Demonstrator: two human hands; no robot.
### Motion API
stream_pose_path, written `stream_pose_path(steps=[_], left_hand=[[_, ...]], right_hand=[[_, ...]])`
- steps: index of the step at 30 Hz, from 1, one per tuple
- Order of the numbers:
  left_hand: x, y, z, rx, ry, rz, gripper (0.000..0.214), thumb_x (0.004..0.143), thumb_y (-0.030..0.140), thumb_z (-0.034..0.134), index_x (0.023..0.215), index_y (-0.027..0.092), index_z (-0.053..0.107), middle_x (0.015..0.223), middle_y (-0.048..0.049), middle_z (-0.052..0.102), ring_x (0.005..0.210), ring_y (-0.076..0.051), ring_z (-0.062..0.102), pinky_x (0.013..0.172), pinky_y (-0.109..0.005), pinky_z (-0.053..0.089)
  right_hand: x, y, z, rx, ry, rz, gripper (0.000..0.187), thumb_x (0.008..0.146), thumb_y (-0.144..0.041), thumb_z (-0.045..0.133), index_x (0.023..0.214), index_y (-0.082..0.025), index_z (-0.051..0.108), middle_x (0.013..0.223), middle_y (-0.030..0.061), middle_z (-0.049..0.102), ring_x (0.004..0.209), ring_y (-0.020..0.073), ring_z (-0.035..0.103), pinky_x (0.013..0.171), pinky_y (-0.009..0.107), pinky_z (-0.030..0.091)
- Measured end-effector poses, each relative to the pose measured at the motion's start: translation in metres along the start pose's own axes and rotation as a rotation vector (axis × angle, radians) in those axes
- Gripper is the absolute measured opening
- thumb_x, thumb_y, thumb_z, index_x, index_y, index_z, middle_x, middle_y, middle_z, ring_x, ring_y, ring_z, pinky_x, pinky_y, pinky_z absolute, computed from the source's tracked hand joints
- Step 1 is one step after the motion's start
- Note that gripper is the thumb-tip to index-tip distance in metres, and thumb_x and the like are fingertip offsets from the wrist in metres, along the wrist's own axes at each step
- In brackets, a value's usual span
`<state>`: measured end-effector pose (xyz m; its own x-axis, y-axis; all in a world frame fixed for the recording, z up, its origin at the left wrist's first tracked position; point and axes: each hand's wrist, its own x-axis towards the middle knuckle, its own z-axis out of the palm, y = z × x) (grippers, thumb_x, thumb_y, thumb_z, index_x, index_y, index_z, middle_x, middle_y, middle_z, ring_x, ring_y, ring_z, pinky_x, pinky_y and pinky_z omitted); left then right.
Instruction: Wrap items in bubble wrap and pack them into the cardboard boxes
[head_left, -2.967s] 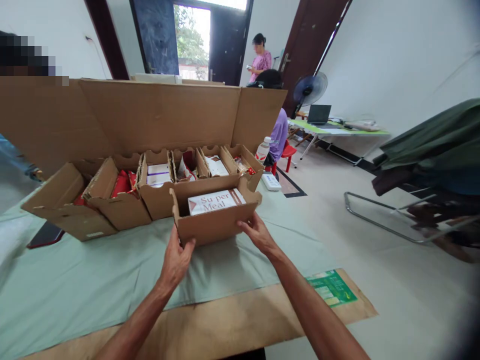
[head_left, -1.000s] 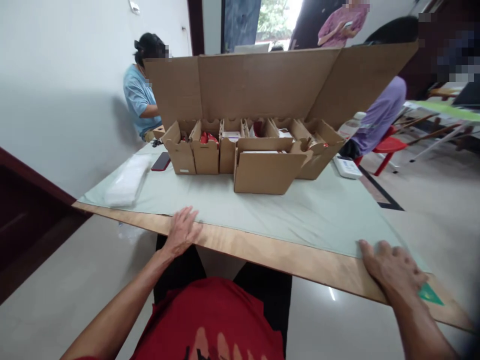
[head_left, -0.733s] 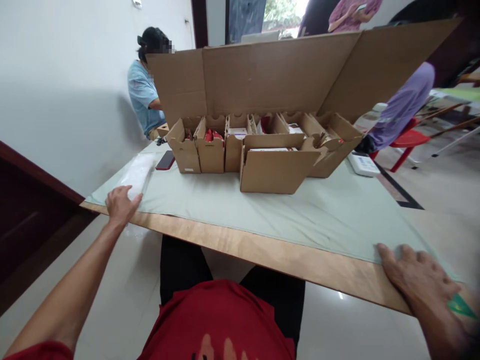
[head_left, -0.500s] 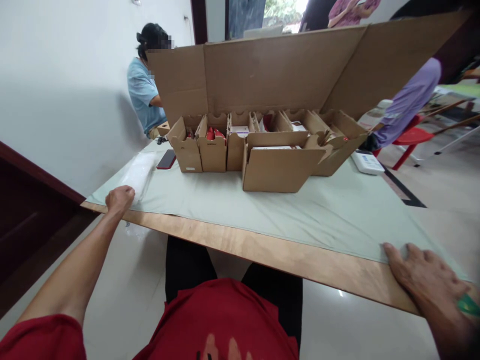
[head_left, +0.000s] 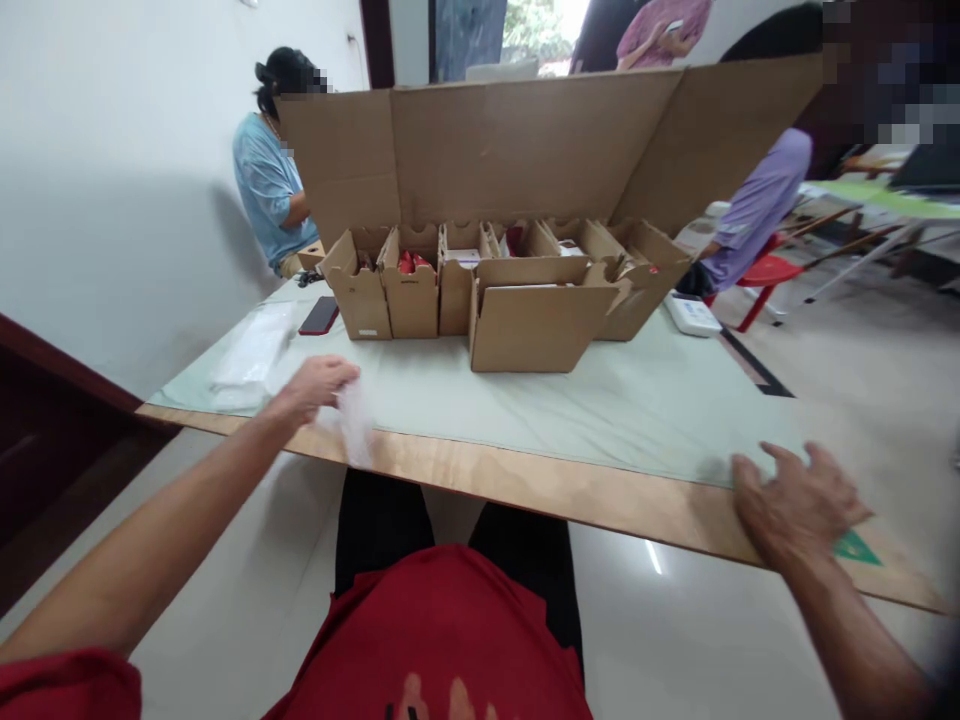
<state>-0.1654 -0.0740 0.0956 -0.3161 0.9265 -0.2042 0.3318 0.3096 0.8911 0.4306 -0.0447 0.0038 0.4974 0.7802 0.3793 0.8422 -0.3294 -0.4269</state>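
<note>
My left hand (head_left: pixel 319 388) pinches a thin, clear plastic bag (head_left: pixel 354 425), which hangs blurred over the front of the table. Behind that hand, at the table's left end, lies a stack of clear plastic bags (head_left: pixel 259 345). My right hand (head_left: pixel 799 500) is over the wooden front edge on the right, fingers spread, holding nothing. Several cardboard bins (head_left: pixel 416 310) stand in a row toward the back, with red packets and white boxes partly visible inside. One wider bin (head_left: pixel 529 330) sits in front of them.
A tall cardboard panel (head_left: pixel 525 150) rises behind the bins. Left of them lies a phone (head_left: pixel 319 315); a white device (head_left: pixel 691 314) rests at the right. One person in light blue (head_left: pixel 262 190) sits behind the table, and others are farther back. A red stool (head_left: pixel 769 270) stands at right.
My left hand has moved right from the stack, bringing a plastic bag with it. My right hand has lifted somewhat, its fingers spread. The view has shifted slightly.
</note>
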Motion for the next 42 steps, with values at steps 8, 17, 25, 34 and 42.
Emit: stream_pose_path(steps=[8, 17, 25, 34, 42], left_hand=[[-0.023, -0.017, 0.186, -0.204, -0.322, 0.153, 0.039, 0.097, 0.038, 0.065, 0.130, 0.017, 0.061, 0.129, -0.0104, 0.064, 0.109, -0.024, 0.066, 0.091, -0.046, 0.059], [-0.014, -0.057, 0.168, -0.340, -0.225, 0.308, 0.029, 0.085, 0.045, 0.066, 0.092, 0.017, 0.070, 0.098, -0.0070, 0.076, 0.091, -0.020, 0.069, 0.094, -0.037, 0.054], [-0.057, -0.042, 0.093, -0.124, -0.392, 0.445, 0.028, 0.074, 0.035, 0.077, 0.099, 0.022, 0.080, 0.110, -0.0085, 0.077, 0.110, -0.028, 0.068, 0.101, -0.039, 0.050], [-0.072, -0.050, 0.040, 0.503, -0.861, 0.259, 0.022, 0.087, 0.042, 0.060, 0.094, 0.026, 0.074, 0.092, -0.0012, 0.073, 0.088, -0.024, 0.067, 0.077, -0.030, 0.050], [0.025, -0.001, 0.088, 0.497, -0.508, 0.455, 0.028, 0.088, 0.046, 0.055, 0.099, 0.025, 0.070, 0.101, -0.0050, 0.074, 0.094, -0.025, 0.068, 0.085, -0.035, 0.051]], right_hand=[[-0.135, -0.134, 0.013, 0.627, -0.473, -0.539, 0.037, 0.083, -0.049, 0.066, 0.110, -0.024, 0.072, 0.123, 0.0118, 0.074, 0.115, 0.0294, 0.069, 0.095, 0.046, 0.057], [-0.278, -0.167, 0.030, 0.476, -0.918, -0.454, 0.057, 0.088, -0.046, 0.066, 0.137, -0.018, 0.061, 0.141, 0.0182, 0.064, 0.126, 0.0367, 0.062, 0.107, 0.051, 0.048], [-0.274, -0.206, 0.023, 0.553, -1.179, -0.676, 0.024, 0.084, -0.026, 0.069, 0.107, -0.023, 0.075, 0.100, 0.0055, 0.080, 0.095, 0.0268, 0.073, 0.090, 0.037, 0.051], [-0.138, -0.185, -0.049, 0.838, -0.790, -0.383, 0.014, 0.086, -0.028, 0.063, 0.096, -0.023, 0.071, 0.085, 0.0010, 0.075, 0.074, 0.0178, 0.070, 0.067, 0.026, 0.054], [-0.057, -0.146, -0.024, 0.668, -0.585, -0.259, 0.026, 0.086, -0.046, 0.066, 0.095, -0.021, 0.070, 0.087, 0.0041, 0.074, 0.079, 0.0229, 0.070, 0.073, 0.033, 0.058]])
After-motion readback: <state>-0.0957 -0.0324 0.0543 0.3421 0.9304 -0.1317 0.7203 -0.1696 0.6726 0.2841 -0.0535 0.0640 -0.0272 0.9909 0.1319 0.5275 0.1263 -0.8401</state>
